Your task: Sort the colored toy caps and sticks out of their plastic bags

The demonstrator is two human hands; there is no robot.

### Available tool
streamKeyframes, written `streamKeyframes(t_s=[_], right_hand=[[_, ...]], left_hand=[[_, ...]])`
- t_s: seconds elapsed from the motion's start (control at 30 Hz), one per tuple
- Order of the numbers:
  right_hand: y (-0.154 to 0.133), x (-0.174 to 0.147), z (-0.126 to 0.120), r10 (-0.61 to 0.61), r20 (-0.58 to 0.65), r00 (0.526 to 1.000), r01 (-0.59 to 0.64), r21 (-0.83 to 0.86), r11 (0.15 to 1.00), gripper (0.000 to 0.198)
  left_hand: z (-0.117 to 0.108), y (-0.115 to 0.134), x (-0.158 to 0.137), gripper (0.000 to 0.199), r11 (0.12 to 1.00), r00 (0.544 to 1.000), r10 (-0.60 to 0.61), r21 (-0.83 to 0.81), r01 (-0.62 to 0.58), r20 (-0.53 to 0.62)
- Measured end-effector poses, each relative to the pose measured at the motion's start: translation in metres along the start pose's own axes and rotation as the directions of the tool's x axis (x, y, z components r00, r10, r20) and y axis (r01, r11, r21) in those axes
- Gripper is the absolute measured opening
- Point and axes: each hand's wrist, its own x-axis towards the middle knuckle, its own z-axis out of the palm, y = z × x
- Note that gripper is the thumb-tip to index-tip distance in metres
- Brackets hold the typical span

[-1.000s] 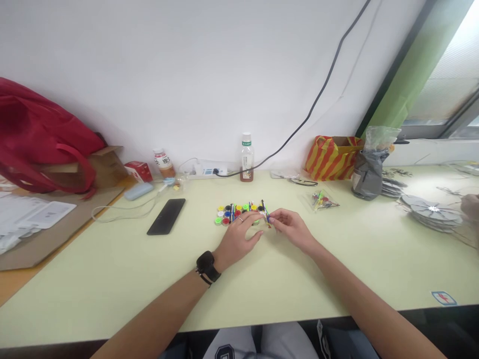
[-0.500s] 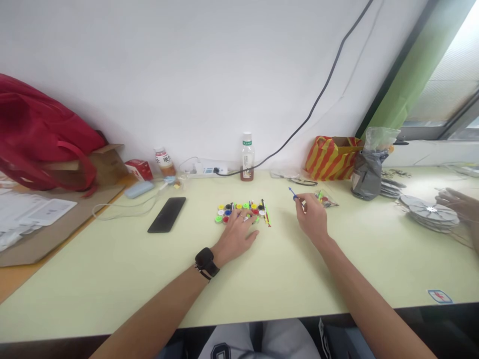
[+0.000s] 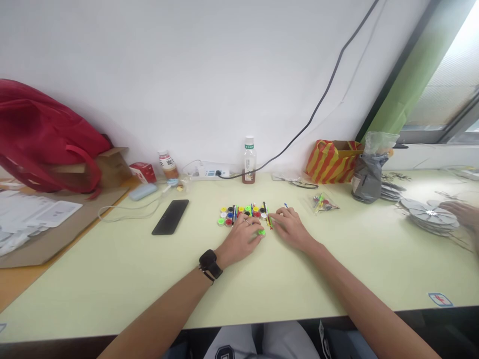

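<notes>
My left hand [image 3: 245, 237] is closed over the near side of the rows of small coloured discs [image 3: 228, 222], its thumb and forefinger on a bright green disc [image 3: 262, 233]. White, yellow, red, blue and black discs lie around it, with thin coloured sticks [image 3: 234, 214] between some groups. At the right end of the discs, my right hand [image 3: 292, 229] has its fingers drawn together beside more thin sticks [image 3: 268, 215] in green, red and black. A blue arrow-tipped stick [image 3: 286, 205] pokes out past its knuckles; the rest is hidden by the hand.
A black phone [image 3: 170, 217] lies left of the discs. Behind stand a drink bottle [image 3: 249, 162] and a power strip [image 3: 211, 170]. A clear bag of small parts [image 3: 322, 203] lies to the right. Another person's hand [image 3: 460, 214] is by grey stacked discs [image 3: 430, 217] at far right.
My right hand has come left and down to the sticks, with the blue stick still in it. My left hand has shifted slightly right and nearer, with the green disc now at its fingertips.
</notes>
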Motion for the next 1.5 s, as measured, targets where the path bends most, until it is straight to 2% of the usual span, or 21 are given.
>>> streamKeyframes(t_s=[0.13,0.3,0.5,0.6,0.7,0.93,1.07,1.33,1.5], right_hand=[[0.005,-0.001,0.003,0.024,-0.013,1.0,-0.024,0.009,1.0,0.027],[0.013,-0.002,-0.001,0.046,-0.035,0.998,-0.044,0.049,0.998,0.018],[-0.005,0.0,-0.013,0.063,-0.108,0.992,-0.037,0.227,0.973,0.013],[-0.017,0.0,-0.019,0.162,-0.083,0.983,-0.113,0.418,0.901,0.015],[-0.027,-0.001,-0.024,0.236,0.017,0.972,-0.204,0.566,0.798,0.024],[-0.039,0.002,-0.023,0.237,0.135,0.962,-0.259,0.724,0.639,0.033],[-0.04,0.002,-0.024,0.216,0.182,0.959,-0.276,0.761,0.587,0.033],[-0.051,0.001,-0.025,0.111,0.214,0.971,-0.231,0.699,0.677,0.039],[-0.052,0.0,-0.02,0.129,0.178,0.976,-0.216,0.684,0.696,0.03]], left_hand=[[0.001,-0.003,-0.001,0.005,0.999,0.999,-0.03,-0.038,0.031,0.012],[0.003,-0.004,-0.001,0.008,0.982,0.996,-0.089,-0.162,0.093,0.033],[0.005,-0.006,0.001,0.019,0.916,0.983,-0.179,-0.359,0.181,0.038],[0.007,-0.009,0.001,0.024,0.866,0.969,-0.242,-0.44,0.237,0.045],[0.01,-0.011,0.0,0.03,0.81,0.958,-0.283,-0.525,0.26,0.038],[0.011,-0.014,0.001,0.039,0.676,0.935,-0.337,-0.661,0.325,0.115],[0.008,-0.013,0.003,0.041,0.651,0.931,-0.343,-0.684,0.329,0.121],[0.005,-0.007,0.005,0.04,0.67,0.944,-0.304,-0.676,0.306,0.126],[0.005,-0.009,0.005,0.036,0.683,0.946,-0.304,-0.668,0.297,0.11]])
